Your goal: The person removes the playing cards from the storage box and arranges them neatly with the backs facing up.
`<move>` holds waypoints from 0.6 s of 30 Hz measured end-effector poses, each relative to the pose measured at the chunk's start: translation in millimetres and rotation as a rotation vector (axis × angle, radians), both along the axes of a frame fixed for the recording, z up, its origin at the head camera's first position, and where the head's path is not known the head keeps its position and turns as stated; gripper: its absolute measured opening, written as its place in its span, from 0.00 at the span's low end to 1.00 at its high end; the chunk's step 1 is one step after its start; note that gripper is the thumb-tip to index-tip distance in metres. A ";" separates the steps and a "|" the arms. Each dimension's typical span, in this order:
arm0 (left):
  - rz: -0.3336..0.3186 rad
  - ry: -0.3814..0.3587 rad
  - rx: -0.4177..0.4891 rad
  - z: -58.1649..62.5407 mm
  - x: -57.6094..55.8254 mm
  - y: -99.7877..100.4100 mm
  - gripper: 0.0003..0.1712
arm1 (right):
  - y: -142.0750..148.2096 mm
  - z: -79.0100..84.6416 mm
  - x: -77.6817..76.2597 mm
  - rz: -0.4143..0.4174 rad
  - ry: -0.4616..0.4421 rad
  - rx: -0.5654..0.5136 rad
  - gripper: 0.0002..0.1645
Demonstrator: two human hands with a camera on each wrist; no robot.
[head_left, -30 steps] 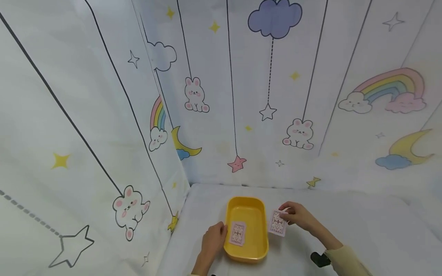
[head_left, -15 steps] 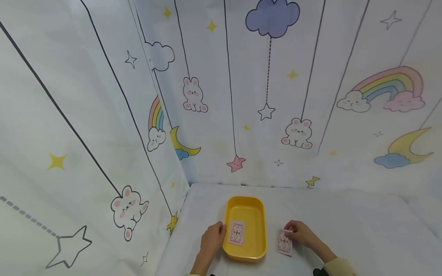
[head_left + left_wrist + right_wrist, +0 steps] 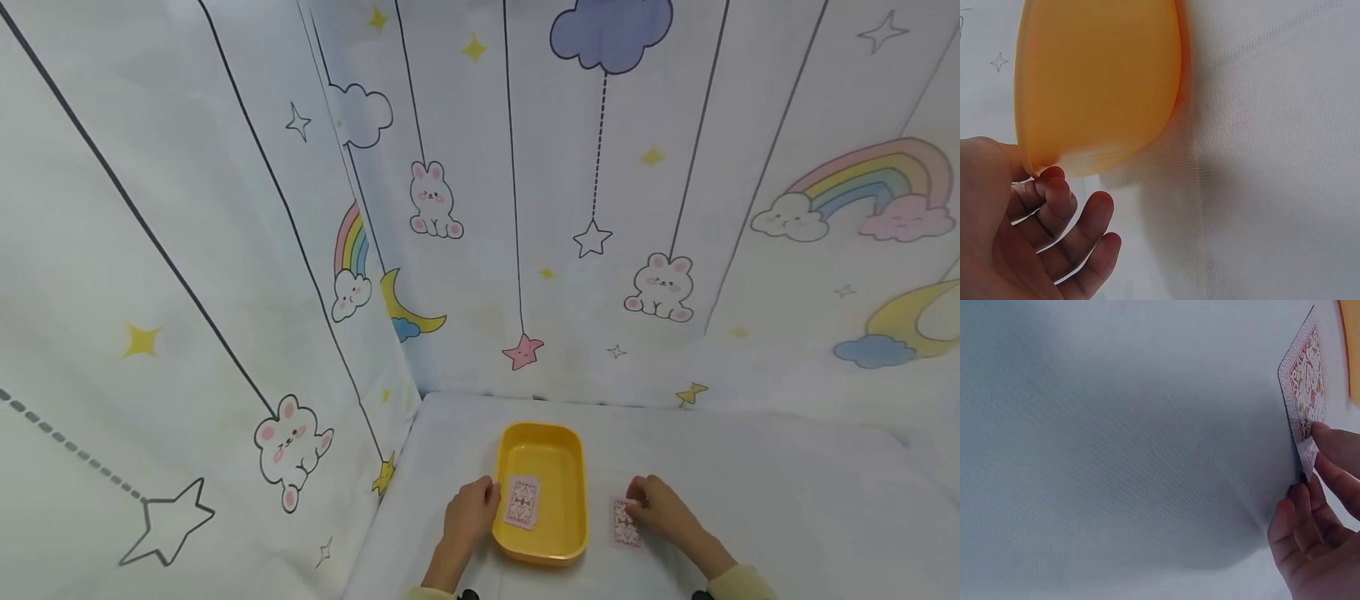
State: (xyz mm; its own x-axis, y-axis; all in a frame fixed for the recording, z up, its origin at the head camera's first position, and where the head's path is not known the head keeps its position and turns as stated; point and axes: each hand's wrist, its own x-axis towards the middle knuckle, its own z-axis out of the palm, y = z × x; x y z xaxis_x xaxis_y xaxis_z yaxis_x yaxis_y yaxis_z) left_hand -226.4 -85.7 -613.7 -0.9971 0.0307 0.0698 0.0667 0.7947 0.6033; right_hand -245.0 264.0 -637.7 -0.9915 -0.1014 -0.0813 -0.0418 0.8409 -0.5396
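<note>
A yellow tray (image 3: 561,492) stands on the white cloth, with patterned playing cards (image 3: 522,502) lying face down at its left side. How many cards lie there, I cannot tell. My left hand (image 3: 471,510) pinches the tray's left rim; in the left wrist view its thumb and index finger meet at the rim of the tray (image 3: 1104,69), the other fingers loosely bent below. To the right of the tray, my right hand (image 3: 666,510) holds a red-and-white backed playing card (image 3: 624,528). The right wrist view has this card (image 3: 1307,381) between thumb and fingers.
White cloth (image 3: 787,500) covers the table. Behind and to the left hang white curtains (image 3: 570,317) printed with bunnies, clouds and stars. A strip of the tray's yellow wall (image 3: 1352,350) shows at the edge of the right wrist view.
My right hand has brought its card down and toward me, from beside the tray's right rim to the cloth. The left hand stays on the tray. The head view has shifted slightly.
</note>
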 end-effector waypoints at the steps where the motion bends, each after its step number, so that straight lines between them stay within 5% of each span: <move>1: -0.002 0.008 -0.003 -0.2 0.1 0.0 0.17 | 0.5 -0.2 0.3 0.006 0.007 0.009 0.09; 9: 0.007 -0.017 -0.014 3.1 0.8 1.5 0.16 | -3.2 3.9 1.3 0.060 0.095 0.120 0.09; 14: 0.011 -0.043 -0.011 6.5 0.0 2.6 0.16 | -32.4 46.0 -3.3 0.095 0.250 0.150 0.10; 18: 0.007 -0.025 -0.026 7.4 -0.9 1.7 0.16 | -77.3 86.3 -10.9 0.165 0.247 0.175 0.16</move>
State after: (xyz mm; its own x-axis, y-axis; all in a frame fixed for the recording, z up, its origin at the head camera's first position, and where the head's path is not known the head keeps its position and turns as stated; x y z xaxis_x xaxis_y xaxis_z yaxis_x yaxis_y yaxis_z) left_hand -227.3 -84.0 -606.3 -0.9987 0.0257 0.0444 0.0468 0.8106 0.5837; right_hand -255.9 186.7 -551.4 -0.9547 -0.2680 0.1289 -0.2966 0.8909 -0.3441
